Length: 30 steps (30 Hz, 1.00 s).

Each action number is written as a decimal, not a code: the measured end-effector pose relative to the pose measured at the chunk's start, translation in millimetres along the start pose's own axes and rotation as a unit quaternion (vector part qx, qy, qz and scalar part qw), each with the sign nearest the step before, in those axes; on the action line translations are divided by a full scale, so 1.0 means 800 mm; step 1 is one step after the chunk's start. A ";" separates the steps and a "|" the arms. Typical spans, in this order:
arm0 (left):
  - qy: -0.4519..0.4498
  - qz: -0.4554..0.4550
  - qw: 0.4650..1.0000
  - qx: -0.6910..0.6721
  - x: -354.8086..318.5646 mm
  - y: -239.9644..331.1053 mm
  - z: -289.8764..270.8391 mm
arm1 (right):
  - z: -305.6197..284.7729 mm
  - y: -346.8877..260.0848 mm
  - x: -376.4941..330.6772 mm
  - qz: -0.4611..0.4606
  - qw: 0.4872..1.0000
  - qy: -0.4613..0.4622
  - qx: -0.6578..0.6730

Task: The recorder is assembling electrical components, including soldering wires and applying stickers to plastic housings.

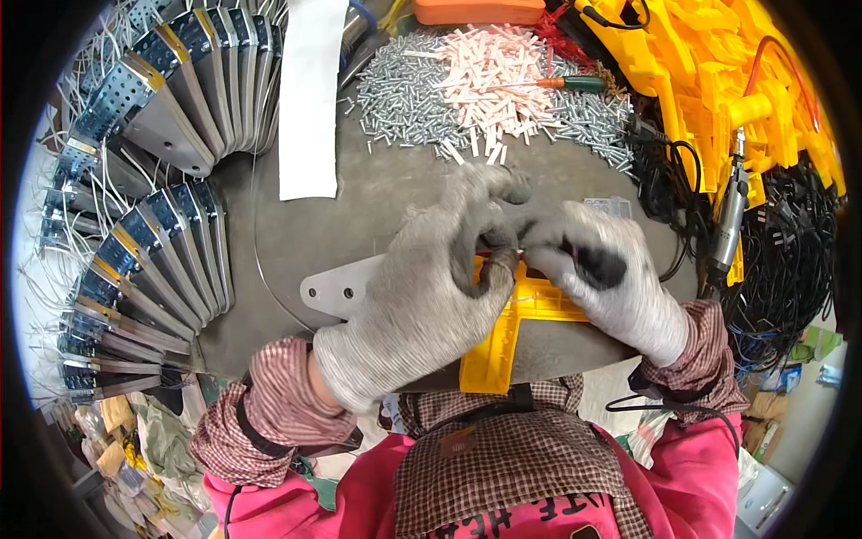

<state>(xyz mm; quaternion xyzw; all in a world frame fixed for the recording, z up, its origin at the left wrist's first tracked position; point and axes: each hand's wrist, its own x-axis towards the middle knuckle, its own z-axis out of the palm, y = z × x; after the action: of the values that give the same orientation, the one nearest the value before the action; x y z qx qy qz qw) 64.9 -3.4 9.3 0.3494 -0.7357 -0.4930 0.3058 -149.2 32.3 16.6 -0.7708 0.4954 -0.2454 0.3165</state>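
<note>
Both my hands wear grey-white work gloves with dark fingertips. My left hand (422, 278) is curled, with thumb and forefinger brought together above a yellow plastic part (489, 359). Close against those fingertips, my right hand (620, 278) pinches from the other side. Whatever lies between the fingers is too small and covered to name; only a thin reddish line shows there. The yellow part rests at the near table edge, partly hidden under both hands. A flat grey metal piece with round holes (334, 289) sticks out to the left from beneath my left hand.
Fanned rows of grey metal housings with white wires (162, 260) fill the left side. Silver screws (404, 90), pale pink sleeves (489, 67) and a screwdriver (575, 83) lie at the back. Yellow plastic parts (691, 63), black cables (781, 260) and a power driver (732, 211) crowd the right.
</note>
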 end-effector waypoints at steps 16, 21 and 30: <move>-0.029 0.127 0.950 0.284 -0.007 0.012 0.005 | 0.015 0.017 0.000 0.033 0.975 -0.007 0.221; 0.018 0.190 0.934 0.304 -0.011 0.003 0.005 | 0.004 0.023 0.010 0.127 0.945 -0.105 0.284; 0.013 0.081 0.989 0.125 -0.001 -0.025 -0.010 | 0.006 0.008 0.004 -0.101 0.976 -0.002 -0.195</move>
<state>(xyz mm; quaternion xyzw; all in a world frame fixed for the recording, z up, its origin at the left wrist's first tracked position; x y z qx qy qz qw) 76.0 -12.3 -6.7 0.3305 -0.8133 -0.3667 0.3080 -148.7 28.4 8.6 -0.8643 0.4525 -0.1737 0.1347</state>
